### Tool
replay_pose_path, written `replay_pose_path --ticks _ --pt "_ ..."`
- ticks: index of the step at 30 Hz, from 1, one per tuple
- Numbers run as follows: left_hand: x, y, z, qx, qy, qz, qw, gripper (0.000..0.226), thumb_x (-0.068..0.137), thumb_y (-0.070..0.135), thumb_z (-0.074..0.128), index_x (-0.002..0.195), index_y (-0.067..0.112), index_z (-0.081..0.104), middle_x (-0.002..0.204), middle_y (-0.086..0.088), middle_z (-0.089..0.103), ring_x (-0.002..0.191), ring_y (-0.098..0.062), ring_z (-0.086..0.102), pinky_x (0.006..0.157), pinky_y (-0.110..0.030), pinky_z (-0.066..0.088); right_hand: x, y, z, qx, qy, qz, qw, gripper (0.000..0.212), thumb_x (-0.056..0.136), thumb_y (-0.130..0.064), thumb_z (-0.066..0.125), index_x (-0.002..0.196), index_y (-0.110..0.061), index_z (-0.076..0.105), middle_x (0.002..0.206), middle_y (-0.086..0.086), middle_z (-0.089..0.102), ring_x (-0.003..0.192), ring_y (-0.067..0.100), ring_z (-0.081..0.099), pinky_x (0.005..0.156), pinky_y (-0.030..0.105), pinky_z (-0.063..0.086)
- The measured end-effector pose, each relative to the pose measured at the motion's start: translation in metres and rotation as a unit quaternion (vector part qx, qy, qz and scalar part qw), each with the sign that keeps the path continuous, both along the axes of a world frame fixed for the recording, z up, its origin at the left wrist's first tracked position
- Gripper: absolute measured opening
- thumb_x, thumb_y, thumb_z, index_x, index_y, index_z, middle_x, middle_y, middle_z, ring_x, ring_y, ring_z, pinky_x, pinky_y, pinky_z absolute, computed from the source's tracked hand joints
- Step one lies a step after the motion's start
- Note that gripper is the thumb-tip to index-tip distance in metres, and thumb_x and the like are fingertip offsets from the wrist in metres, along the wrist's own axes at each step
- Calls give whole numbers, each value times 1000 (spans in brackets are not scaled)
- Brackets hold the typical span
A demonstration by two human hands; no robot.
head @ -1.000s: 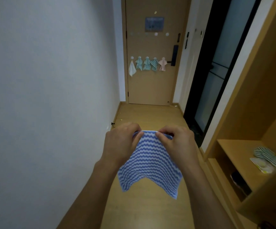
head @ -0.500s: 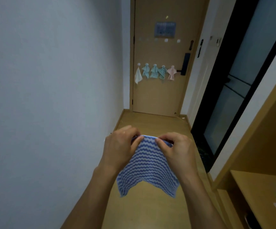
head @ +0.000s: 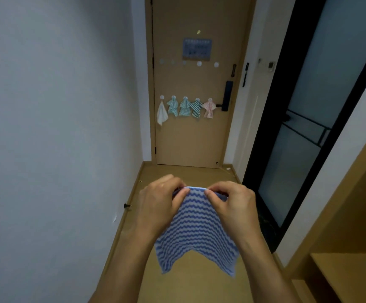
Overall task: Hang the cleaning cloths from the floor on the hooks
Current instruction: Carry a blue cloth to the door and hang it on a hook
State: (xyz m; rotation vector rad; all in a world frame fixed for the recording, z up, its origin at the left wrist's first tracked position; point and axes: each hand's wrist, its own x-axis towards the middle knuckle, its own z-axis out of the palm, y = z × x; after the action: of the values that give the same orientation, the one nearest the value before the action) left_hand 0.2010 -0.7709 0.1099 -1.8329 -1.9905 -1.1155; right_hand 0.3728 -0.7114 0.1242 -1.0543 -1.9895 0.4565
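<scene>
A blue and white wavy-striped cleaning cloth (head: 196, 228) hangs in front of me, low in the view. My left hand (head: 159, 201) and my right hand (head: 232, 204) pinch its top edge, close together. On the wooden door (head: 192, 138) ahead, several cloths hang from a lower row of hooks: a white one (head: 162, 113), teal striped ones (head: 172, 107), and a pink one (head: 209, 108). Above them runs an upper row of round white hooks (head: 199, 63) with nothing on them.
A white wall (head: 57, 127) runs along the left of the narrow corridor. A dark-framed glass door (head: 309, 127) stands on the right, with a wooden shelf unit (head: 348, 265) nearer me. A black door stop (head: 127, 206) sticks out at the left skirting. The door handle (head: 227, 96) is black.
The view has moved closer to the door and turned left, so the shelf unit slid out to the right. Both hands keep the same hold on the blue cloth.
</scene>
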Motion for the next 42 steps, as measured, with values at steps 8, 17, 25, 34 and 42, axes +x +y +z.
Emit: replay_pose_path --ticks 8,17,25,34,42 --pt "-86 115 23 7 -24 -76 997 13 92 35 61 82 27 63 78 13 59 71 -5 56 62 -38 50 -81 93 17 3 8 -64 998 10 85 -25 69 76 -25 72 73 -14 66 75 1 60 67 17 46" --pt "-139 211 7 -3 -28 -103 994 14 92 38 58 83 29 64 78 15 58 72 -3 55 63 -36 50 -133 183 4 -18 1 -88 996 10 85 -28 67 77 -25 71 74 -15 65 74 0 60 69 22 49" --pt "-177 317 -1 -6 -19 -89 996 13 92 36 60 83 28 64 78 13 58 71 -5 56 62 -38 50 -170 296 -7 -35 19 -61 997 9 85 -28 67 77 -25 71 74 -16 66 76 0 60 70 23 49" --pt "-206 477 20 -19 2 -65 998 24 89 47 54 83 26 64 77 12 61 72 -6 58 63 -37 49 -203 472 5 -26 32 -8 999 7 83 -25 69 76 -24 70 74 -13 67 75 1 61 71 24 47" --pt "-225 600 17 -29 9 -60 998 22 90 43 56 87 25 67 79 9 63 76 -12 61 65 -39 50 -218 597 3 -17 17 -7 1000 8 84 -25 68 77 -25 70 74 -14 66 74 1 60 67 22 46"
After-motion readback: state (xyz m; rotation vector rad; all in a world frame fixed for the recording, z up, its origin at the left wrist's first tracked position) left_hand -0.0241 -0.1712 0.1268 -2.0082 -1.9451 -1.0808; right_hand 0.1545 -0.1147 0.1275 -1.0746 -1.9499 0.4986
